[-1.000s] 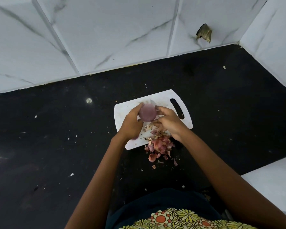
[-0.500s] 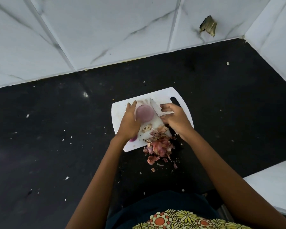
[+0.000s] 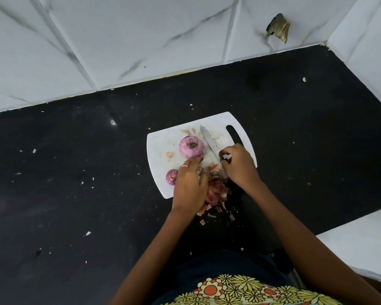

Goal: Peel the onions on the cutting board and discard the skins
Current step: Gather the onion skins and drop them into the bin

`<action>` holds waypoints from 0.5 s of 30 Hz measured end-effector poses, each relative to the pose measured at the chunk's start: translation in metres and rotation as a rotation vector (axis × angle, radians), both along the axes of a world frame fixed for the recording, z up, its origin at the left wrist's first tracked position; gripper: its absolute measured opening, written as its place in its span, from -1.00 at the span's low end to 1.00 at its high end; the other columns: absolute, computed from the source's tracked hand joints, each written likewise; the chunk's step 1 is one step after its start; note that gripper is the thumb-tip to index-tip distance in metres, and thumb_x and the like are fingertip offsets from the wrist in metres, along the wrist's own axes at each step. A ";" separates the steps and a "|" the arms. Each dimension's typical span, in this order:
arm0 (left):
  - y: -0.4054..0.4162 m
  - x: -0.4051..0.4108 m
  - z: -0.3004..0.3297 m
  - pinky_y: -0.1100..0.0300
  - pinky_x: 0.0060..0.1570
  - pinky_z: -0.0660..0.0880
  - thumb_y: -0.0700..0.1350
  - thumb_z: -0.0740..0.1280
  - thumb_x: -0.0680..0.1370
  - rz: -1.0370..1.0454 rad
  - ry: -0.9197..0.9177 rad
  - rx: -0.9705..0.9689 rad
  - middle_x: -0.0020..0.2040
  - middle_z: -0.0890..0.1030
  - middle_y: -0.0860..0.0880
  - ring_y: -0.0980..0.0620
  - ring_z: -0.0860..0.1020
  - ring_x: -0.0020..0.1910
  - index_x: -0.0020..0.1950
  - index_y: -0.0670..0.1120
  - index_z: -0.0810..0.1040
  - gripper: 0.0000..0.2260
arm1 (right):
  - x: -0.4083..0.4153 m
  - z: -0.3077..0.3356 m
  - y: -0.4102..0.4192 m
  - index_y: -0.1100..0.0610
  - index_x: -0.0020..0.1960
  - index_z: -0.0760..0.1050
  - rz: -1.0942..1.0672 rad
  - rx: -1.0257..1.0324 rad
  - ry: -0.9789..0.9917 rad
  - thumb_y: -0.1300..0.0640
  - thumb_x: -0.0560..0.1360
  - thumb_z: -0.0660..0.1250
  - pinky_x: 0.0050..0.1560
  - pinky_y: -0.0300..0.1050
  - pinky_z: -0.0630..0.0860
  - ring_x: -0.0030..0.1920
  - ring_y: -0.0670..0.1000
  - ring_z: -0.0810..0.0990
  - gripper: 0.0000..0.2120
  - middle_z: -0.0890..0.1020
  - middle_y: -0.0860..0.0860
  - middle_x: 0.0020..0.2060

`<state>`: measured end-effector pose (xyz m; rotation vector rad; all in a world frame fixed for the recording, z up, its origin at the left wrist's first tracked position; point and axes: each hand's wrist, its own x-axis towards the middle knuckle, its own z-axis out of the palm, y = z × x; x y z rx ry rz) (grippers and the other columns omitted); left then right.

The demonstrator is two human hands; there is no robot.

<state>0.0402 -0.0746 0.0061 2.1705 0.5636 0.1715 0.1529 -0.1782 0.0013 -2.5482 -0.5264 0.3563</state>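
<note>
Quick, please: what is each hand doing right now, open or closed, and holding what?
Left hand: open, fingers reaching over the onion skins, holding nothing visible.
Right hand: closed around the knife handle.

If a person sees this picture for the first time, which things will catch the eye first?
First, the big peeled purple onion on the white cutting board, with a smaller onion at the board's left edge. Next, the knife lying right of the big onion, its handle under the right hand. Then the heap of pink skins spilling off the board's near edge beside the left hand.
</note>
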 end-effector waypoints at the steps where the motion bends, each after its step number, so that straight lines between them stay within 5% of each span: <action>1: -0.002 0.000 -0.002 0.11 0.39 0.25 -0.14 0.17 0.62 -0.029 0.027 0.012 0.40 0.42 -0.09 -0.05 0.33 0.38 0.46 -0.12 0.34 -0.60 | 0.002 0.000 -0.001 0.20 0.08 0.59 -0.006 -0.010 -0.009 0.29 0.48 0.32 0.02 0.03 0.49 0.06 0.14 0.53 -0.81 0.52 0.14 0.06; 7: -0.019 -0.008 -0.023 0.03 0.52 0.01 -0.06 0.06 0.66 -0.143 0.104 0.075 0.55 0.16 -0.09 -0.01 0.01 0.55 0.55 -0.14 0.13 -0.54 | -0.005 0.005 0.002 0.20 0.12 0.59 0.088 0.097 -0.045 0.37 0.50 0.19 0.19 -0.02 0.42 0.14 0.14 0.48 -0.71 0.56 0.14 0.07; 12: -0.021 -0.018 -0.021 0.11 0.39 0.30 -0.05 0.03 0.65 -0.085 -0.042 -0.141 0.40 0.40 -0.04 0.09 0.35 0.37 0.52 -0.03 0.14 -0.57 | -0.032 -0.005 0.001 0.16 0.42 0.35 0.328 0.023 0.077 0.38 0.52 0.12 0.28 0.10 0.32 0.23 0.14 0.35 -0.52 0.46 0.10 0.25; 15: -0.021 -0.028 -0.019 0.13 0.25 0.44 0.00 0.00 0.63 0.018 -0.127 -0.270 0.28 0.49 0.06 0.17 0.47 0.23 0.48 0.05 0.15 -0.60 | -0.043 -0.008 -0.005 0.19 0.33 0.46 0.308 0.099 0.053 0.41 0.49 0.13 0.25 0.00 0.33 0.17 0.15 0.40 -0.55 0.53 0.12 0.17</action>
